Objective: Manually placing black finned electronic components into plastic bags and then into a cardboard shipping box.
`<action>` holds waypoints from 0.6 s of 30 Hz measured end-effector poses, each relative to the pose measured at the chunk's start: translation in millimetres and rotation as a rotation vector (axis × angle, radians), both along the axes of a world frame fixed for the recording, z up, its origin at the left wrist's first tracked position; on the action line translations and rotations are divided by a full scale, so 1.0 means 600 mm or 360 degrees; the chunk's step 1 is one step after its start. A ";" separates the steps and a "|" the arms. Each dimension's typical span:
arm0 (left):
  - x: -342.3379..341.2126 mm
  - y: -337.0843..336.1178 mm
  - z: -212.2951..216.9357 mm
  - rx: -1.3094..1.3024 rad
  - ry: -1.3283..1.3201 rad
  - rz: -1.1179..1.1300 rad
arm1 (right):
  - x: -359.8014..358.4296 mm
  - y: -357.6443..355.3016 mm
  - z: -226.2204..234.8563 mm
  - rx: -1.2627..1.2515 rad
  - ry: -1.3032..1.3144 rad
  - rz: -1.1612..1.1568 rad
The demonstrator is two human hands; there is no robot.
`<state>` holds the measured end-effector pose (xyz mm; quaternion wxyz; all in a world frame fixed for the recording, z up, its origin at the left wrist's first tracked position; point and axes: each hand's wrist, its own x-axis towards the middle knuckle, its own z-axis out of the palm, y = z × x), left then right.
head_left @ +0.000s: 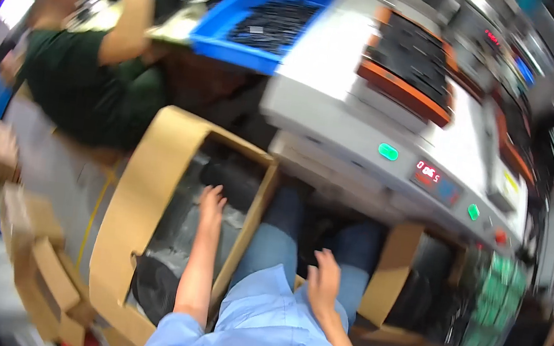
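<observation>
the left hand (212, 201) reaches, grip spread and holding nothing, into the open box (145, 177) of dark bagged parts (193, 232) at the person's left, while the right hand (323, 282) hovers spread over the lap; the pick seems just begun, and closing on a bag looks next.

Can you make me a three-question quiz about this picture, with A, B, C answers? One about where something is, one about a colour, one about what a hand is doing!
1. Where is the left hand?
A. on the machine
B. inside the big brown cardboard box
C. in the tray

2. What colour is the plastic tray of dark parts?
A. blue
B. yellow
C. pink

3. The right hand is
A. gripping a bottle
B. holding scissors
C. open and empty

Answers: B, the hand reaches onto the dark bags in the box; A, its walls are blue; C, its fingers are spread over the lap.
</observation>
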<state>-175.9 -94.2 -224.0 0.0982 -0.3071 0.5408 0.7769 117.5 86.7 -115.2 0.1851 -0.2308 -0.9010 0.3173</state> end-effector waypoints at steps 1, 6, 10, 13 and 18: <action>0.002 -0.038 -0.013 0.0036 0.0037 -0.0139 | -0.002 -0.020 -0.001 -0.0052 0.0007 0.0117; -0.053 -0.200 -0.163 -0.0021 -0.0151 -0.0080 | -0.016 -0.004 0.071 -0.0104 0.0178 0.0218; -0.088 -0.131 -0.120 0.0079 -0.0240 -0.0394 | 0.003 0.069 0.116 0.0096 0.0378 -0.0120; -0.085 -0.089 -0.094 -0.0096 -0.0250 -0.0266 | 0.035 0.122 0.151 0.0273 0.0398 -0.0341; -0.057 -0.102 -0.015 -0.0354 0.0348 -0.0191 | 0.100 0.179 0.186 0.0408 0.0302 -0.0660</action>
